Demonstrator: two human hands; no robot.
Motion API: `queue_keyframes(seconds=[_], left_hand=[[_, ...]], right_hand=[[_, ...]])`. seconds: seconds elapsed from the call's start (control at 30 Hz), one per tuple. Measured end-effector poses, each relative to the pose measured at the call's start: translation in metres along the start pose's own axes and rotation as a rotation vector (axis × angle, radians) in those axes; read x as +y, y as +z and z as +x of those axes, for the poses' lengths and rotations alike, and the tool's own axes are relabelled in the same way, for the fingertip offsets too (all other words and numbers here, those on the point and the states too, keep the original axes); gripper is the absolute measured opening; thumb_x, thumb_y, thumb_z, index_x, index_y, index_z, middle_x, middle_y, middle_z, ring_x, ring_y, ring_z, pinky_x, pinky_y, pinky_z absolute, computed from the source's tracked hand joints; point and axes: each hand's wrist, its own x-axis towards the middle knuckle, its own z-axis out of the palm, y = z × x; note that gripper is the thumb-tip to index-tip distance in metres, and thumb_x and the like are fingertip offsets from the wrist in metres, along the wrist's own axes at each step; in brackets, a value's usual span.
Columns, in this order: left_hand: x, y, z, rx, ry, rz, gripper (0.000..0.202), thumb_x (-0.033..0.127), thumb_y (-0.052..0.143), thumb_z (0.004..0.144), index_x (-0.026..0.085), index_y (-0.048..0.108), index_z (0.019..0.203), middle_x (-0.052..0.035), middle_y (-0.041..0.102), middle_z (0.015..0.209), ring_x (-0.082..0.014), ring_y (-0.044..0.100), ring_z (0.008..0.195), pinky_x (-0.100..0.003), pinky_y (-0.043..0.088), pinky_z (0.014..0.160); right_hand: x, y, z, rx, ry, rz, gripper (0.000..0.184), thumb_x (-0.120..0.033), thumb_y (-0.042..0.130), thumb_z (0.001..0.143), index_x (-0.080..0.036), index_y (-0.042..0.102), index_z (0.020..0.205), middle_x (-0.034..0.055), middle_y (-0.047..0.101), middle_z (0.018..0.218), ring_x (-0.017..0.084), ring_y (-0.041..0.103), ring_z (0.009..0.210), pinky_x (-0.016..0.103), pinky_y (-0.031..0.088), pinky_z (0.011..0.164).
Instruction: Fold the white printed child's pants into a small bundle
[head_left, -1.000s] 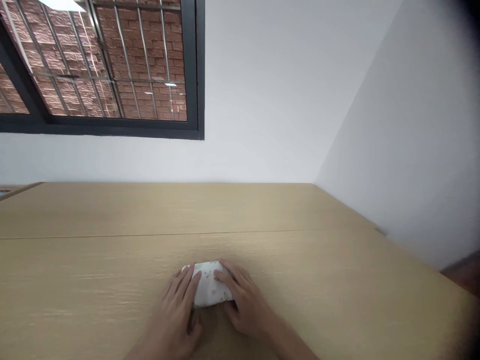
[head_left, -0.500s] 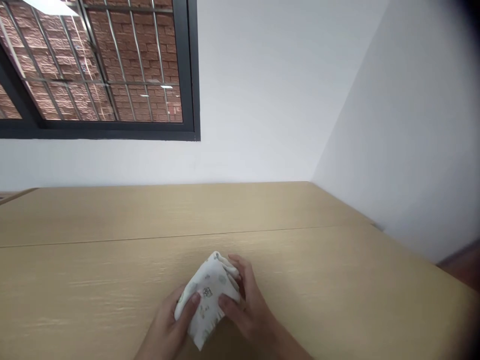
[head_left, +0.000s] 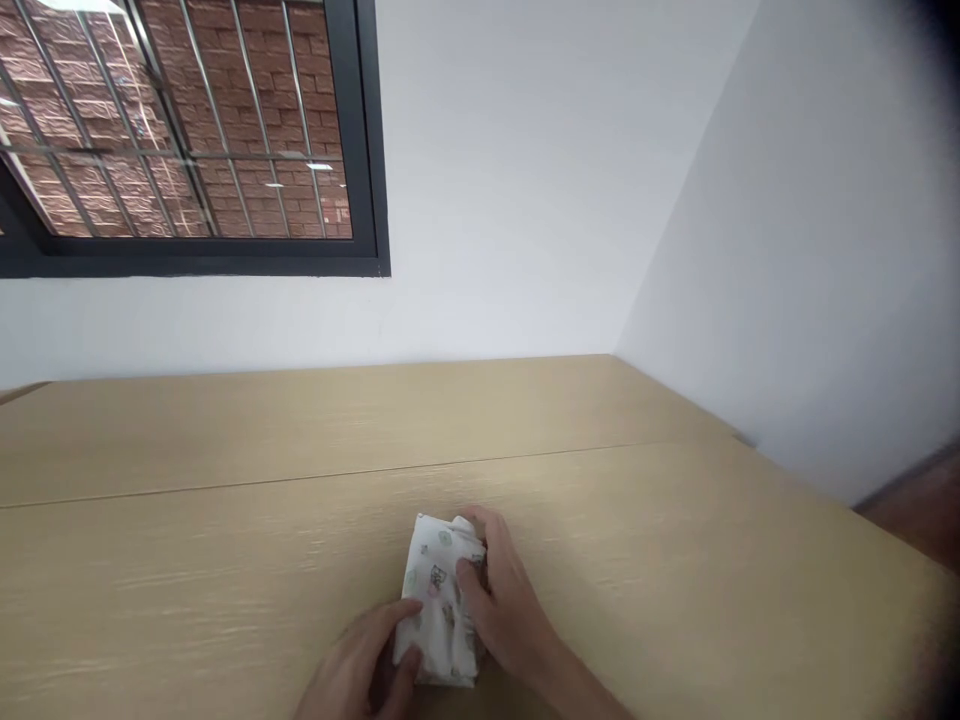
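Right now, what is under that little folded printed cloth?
The folded cloth lies on the wooden table, left hand and right hand gripping its sides. Anything beneath it is covered.

light: bright, even | shadows: faint | edges: dark vignette right, wide-angle distortion

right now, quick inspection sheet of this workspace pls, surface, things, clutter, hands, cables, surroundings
surface: light wood-grain table with a seam running across it.
job's things: small folded white cloth with a faint printed pattern, lying on the table.
clutter: nothing seen.
grippers: left hand touches the cloth's near left edge; right hand rests on its right side, fingers on top.
cables: nothing seen.
surroundings: white walls meeting in a corner; dark-framed barred window facing a brick wall.
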Motion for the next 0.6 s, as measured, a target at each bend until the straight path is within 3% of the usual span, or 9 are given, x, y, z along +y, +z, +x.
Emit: queue_keyframes(seconds=[0.13,0.23,0.33,0.47,0.53,0.6], left_hand=[[0.002,-0.002,0.002,0.123,0.189,0.171,0.022,0.026,0.059,0.087,0.027,0.061,0.109,0.0028,0.073,0.078,-0.0151,0.071,0.067,-0.021,0.059,0.061],[0.004,-0.006,0.004,0.169,0.253,0.263,0.010,0.026,0.056,0.090,0.026,0.060,0.099,0.0050,0.061,0.060,-0.0151,0.064,0.053,-0.022,0.056,0.050],[0.010,-0.011,0.007,0.175,0.343,0.296,0.011,0.029,0.055,0.092,0.024,0.061,0.101,-0.0009,0.068,0.075,-0.0165,0.069,0.066,-0.024,0.059,0.058],[0.020,-0.010,0.011,0.056,0.575,0.260,0.028,0.037,0.047,0.101,0.023,0.061,0.121,-0.0069,0.074,0.111,-0.0169,0.071,0.100,-0.023,0.060,0.085],[0.020,-0.003,0.012,0.040,0.650,0.216,0.032,0.036,0.037,0.105,0.022,0.063,0.119,-0.0060,0.075,0.109,-0.0157,0.071,0.103,-0.022,0.058,0.090],[0.015,0.007,0.009,0.082,0.675,0.159,0.041,0.034,0.028,0.107,0.022,0.067,0.103,-0.0033,0.078,0.093,-0.0139,0.074,0.089,-0.020,0.059,0.084]], right_hand=[[0.003,0.003,-0.001,-0.049,-0.017,0.066,0.045,-0.020,0.045,0.094,-0.025,0.043,0.139,0.0112,0.053,0.141,0.026,0.054,0.128,0.048,0.048,0.108],[0.006,0.003,-0.003,-0.070,-0.103,-0.034,0.046,-0.028,0.040,0.101,-0.022,0.036,0.147,0.0135,0.037,0.156,0.026,0.036,0.145,0.052,0.037,0.117],[-0.002,-0.006,-0.008,-0.157,-0.249,-0.176,0.053,-0.031,0.043,0.103,-0.021,0.030,0.153,0.0119,0.026,0.163,0.026,0.022,0.151,0.050,0.029,0.122],[-0.035,-0.025,-0.011,-0.404,-0.452,-0.235,0.054,-0.030,0.045,0.104,-0.027,0.031,0.155,0.0041,0.033,0.161,0.022,0.026,0.150,0.040,0.026,0.123],[-0.051,-0.030,-0.009,-0.556,-0.533,-0.209,0.049,-0.032,0.047,0.104,-0.024,0.039,0.152,0.0036,0.042,0.157,0.020,0.033,0.147,0.036,0.024,0.124],[-0.061,-0.028,-0.006,-0.689,-0.575,-0.172,0.046,-0.035,0.050,0.103,-0.020,0.047,0.146,0.0055,0.052,0.150,0.019,0.043,0.141,0.033,0.025,0.123]])
